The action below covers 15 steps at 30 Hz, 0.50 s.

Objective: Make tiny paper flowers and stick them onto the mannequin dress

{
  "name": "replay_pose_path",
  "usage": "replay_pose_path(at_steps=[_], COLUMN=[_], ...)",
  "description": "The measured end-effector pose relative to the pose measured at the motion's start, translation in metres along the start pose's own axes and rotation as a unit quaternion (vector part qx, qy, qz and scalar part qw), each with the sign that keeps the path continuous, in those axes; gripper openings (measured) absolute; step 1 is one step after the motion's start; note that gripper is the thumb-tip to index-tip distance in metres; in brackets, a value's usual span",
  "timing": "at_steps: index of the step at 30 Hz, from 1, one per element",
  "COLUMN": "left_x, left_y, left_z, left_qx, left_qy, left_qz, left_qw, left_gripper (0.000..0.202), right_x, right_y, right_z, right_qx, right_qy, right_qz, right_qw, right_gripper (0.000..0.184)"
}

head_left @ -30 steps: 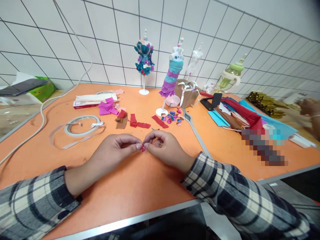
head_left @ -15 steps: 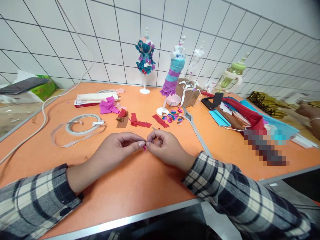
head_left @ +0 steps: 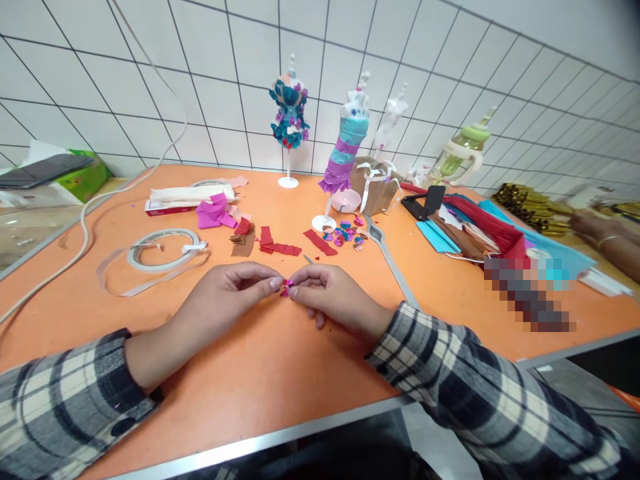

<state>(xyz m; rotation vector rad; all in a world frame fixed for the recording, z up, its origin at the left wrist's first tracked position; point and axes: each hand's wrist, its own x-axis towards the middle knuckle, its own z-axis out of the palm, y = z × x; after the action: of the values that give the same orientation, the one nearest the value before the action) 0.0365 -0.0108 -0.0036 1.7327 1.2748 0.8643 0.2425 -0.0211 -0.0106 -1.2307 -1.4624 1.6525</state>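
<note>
My left hand (head_left: 227, 293) and my right hand (head_left: 331, 297) rest on the orange table (head_left: 260, 373) with their fingertips meeting. Both pinch a tiny pink folded paper piece (head_left: 286, 288) between thumb and forefinger. A thin metal point (head_left: 308, 259) sticks out behind my right hand. Red paper scraps (head_left: 280, 248) and small coloured paper flowers (head_left: 344, 235) lie just beyond the hands.
Two small mannequins dressed in paper, one teal (head_left: 289, 117) and one blue and purple (head_left: 345, 150), stand at the back. A tape roll (head_left: 160, 241) and magenta paper (head_left: 215, 213) lie left. Coloured sheets (head_left: 480, 230) and another person's arm (head_left: 607, 243) are at right.
The pink piece has turned between my fingertips and shows more of its folds. My right hand has lowered onto the table. The other person's arm at right has shifted.
</note>
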Motion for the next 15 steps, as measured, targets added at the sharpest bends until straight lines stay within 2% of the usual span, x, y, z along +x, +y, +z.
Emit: replay_pose_path(at_steps=[7,11,15], left_x=[-0.0015,-0.0015,-0.0013], left_y=[0.0009,0.0016,0.0010], left_z=[0.0002,0.0019,0.0043], left_qx=[-0.042,-0.036,-0.041], left_qy=[-0.011,-0.082,-0.084], left_qz=[-0.030,-0.039,-0.049], left_qw=[0.999,0.995,0.994], left_gripper=[0.043,0.034,0.026], right_x=[0.0006,0.0009,0.0012], right_y=[-0.0033,-0.0046,-0.0034], right_z=[-0.0008,-0.0004,-0.0001], right_qx=[-0.008,0.003,-0.028], right_qy=[0.024,0.035,0.040], right_qz=[0.000,-0.005,-0.013], right_qw=[1.000,0.999,0.999], right_gripper=[0.008,0.008,0.014])
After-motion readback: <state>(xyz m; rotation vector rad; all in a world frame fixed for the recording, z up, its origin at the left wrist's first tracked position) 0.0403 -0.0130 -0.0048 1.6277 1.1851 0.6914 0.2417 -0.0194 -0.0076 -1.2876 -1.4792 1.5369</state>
